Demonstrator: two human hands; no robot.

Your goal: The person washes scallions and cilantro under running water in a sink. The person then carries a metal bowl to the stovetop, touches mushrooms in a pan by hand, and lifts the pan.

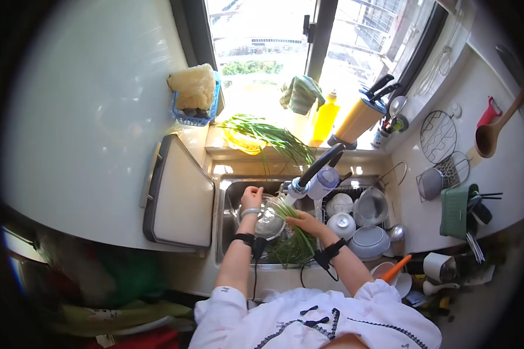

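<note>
My right hand (307, 223) is wrapped round a bunch of green onions (282, 206), their pale ends pointing up and left and their green leaves hanging into the sink (220, 232). Up and to the left of the bunch, my left hand (252, 198) has its fingers curled together over the sink; what they hold, if anything, is too small to make out. Beneath my hands sits a shiny metal bowl (268, 224), partly covered by the greens. A faucet with a filter head (323, 181) reaches over the sink just above the bunch.
More long greens (273, 136) lie over a yellow basket (244, 142) on the sill. Right of the sink, a rack holds bowls (370, 241) and a strainer (371, 206). A knife block (358, 119) and yellow bottle (326, 119) stand behind; a cutting board (183, 200) leans left.
</note>
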